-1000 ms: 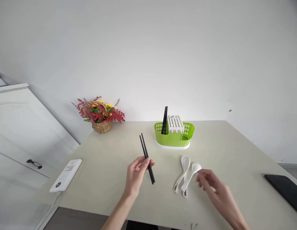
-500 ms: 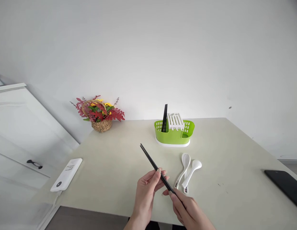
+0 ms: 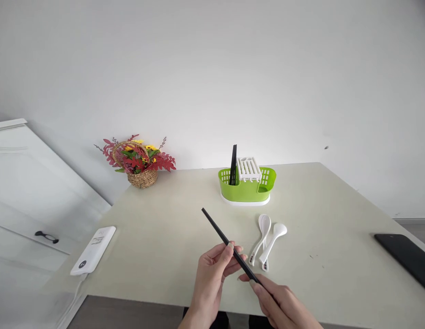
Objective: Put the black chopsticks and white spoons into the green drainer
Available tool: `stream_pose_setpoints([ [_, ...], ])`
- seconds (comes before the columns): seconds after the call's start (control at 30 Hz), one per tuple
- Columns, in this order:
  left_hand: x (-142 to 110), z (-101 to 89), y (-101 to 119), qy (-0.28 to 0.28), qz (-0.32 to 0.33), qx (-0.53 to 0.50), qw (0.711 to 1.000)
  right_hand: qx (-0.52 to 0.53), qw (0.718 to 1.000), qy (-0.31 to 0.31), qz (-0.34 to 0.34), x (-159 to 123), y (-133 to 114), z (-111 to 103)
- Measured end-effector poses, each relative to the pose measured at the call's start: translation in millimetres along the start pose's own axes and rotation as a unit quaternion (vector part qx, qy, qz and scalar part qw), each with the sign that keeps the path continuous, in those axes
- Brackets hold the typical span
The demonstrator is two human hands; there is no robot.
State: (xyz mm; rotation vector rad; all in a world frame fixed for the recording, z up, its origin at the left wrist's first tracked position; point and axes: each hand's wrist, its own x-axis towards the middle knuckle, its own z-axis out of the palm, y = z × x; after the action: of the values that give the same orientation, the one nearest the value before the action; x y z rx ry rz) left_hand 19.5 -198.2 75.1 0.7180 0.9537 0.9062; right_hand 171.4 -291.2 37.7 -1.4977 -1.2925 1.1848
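Observation:
Both hands grip a pair of black chopsticks [image 3: 215, 226] above the table's near side. My left hand [image 3: 212, 274] pinches them near the middle between thumb and fingers. Closed round their near end is my right hand [image 3: 277, 297]. The chopsticks lie close together, slanting up to the left. Just beyond my right hand, two white spoons [image 3: 264, 224] lie crossed on the table, with a third white spoon [image 3: 279, 230] resting partly over a handle. Farther back stands a green cutlery basket [image 3: 245, 192] with a white slotted rack [image 3: 248, 169] on it and black chopsticks [image 3: 233, 164] upright in its left compartment.
On the pale table [image 3: 164, 228], a wicker basket of artificial flowers [image 3: 143, 178] stands at the back left. A white power bank [image 3: 93, 250] with a cable lies at the left edge, a black phone [image 3: 406, 260] at the right. A white cabinet [image 3: 44, 192] adjoins on the left.
My right hand has moved left from beside the spoons and taken hold of the chopsticks' near end. The chopsticks have turned to a flatter slant, and their tips have drawn together.

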Motion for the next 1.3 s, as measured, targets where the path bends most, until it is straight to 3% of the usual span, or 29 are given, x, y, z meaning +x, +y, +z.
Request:
stream_pose_setpoints([
  [0.2, -3.7, -1.2, 9.5, 0.004, 0.026, 0.014, 1.000, 0.035, 0.998, -0.046, 0.028, 1.5, -3.5, -3.9],
  [0.33, 5.9, -5.2, 18.4, 0.017, 0.068, 0.023, 0.997, 0.035, 0.999, -0.017, 0.002, -0.9, -1.9, -4.1],
  [0.43, 25.0, -8.1, 44.4, 0.056, 0.150, -0.003, 0.987, 0.067, 0.997, 0.024, -0.035, 0.6, 9.9, -17.7],
  [0.63, 77.4, 4.7, 132.5, 0.112, 0.382, 0.021, 0.917, 0.022, 0.979, 0.200, -0.018, 18.2, 69.7, -92.8],
  [0.73, 112.8, 18.8, 160.2, 0.078, 0.453, 0.090, 0.883, -0.012, 0.948, 0.316, 0.041, 23.2, 100.3, -121.4],
  [0.83, 156.7, 31.8, 167.0, 0.042, 0.459, 0.142, 0.876, -0.023, 0.937, 0.346, 0.046, 24.5, 116.5, -127.8],
  [1.0, 222.0, 47.7, 157.4, 0.033, 0.429, 0.276, 0.859, -0.063, 0.939, 0.336, 0.034, 26.9, 117.3, -119.0],
  [1.13, 252.1, 56.3, 150.1, 0.052, 0.405, 0.351, 0.842, -0.054, 0.938, 0.339, 0.039, 28.5, 117.1, -120.6],
  [1.3, 271.5, 61.9, 140.9, 0.066, 0.362, 0.440, 0.819, -0.053, 0.938, 0.342, 0.037, 29.3, 116.6, -122.5],
])
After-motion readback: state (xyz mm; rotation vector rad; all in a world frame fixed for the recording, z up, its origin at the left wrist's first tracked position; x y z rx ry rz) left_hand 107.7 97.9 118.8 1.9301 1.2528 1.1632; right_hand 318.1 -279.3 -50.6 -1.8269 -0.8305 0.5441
